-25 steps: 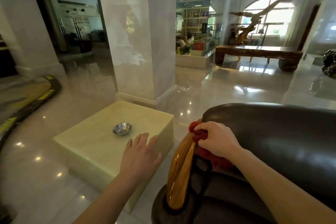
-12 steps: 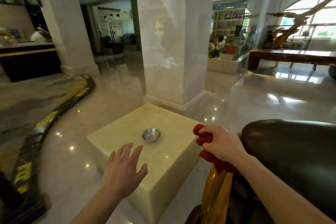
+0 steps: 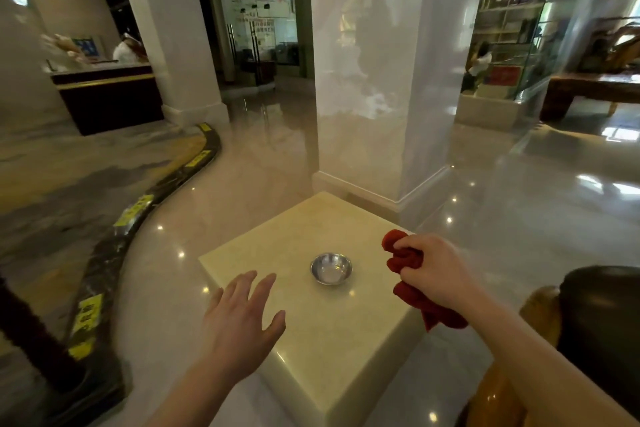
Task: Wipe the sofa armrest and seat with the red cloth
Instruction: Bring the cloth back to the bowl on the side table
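Lower right of frame, my right hand [image 3: 434,274] clenches the red cloth [image 3: 410,282] off the sofa armrest [image 3: 602,315]; left hand [image 3: 239,322] open. Bring cloth back, press flat, long strokes.

- The left hand [image 3: 242,326] sits at lower centre of the frame, palm down, fingers spread and extended, holding nothing.
- Its bare forearm runs down to the bottom edge.
- The right hand [image 3: 436,270] at right of centre is a closed fist clutching the red cloth [image 3: 408,274], forearm reaching in from the lower right corner.
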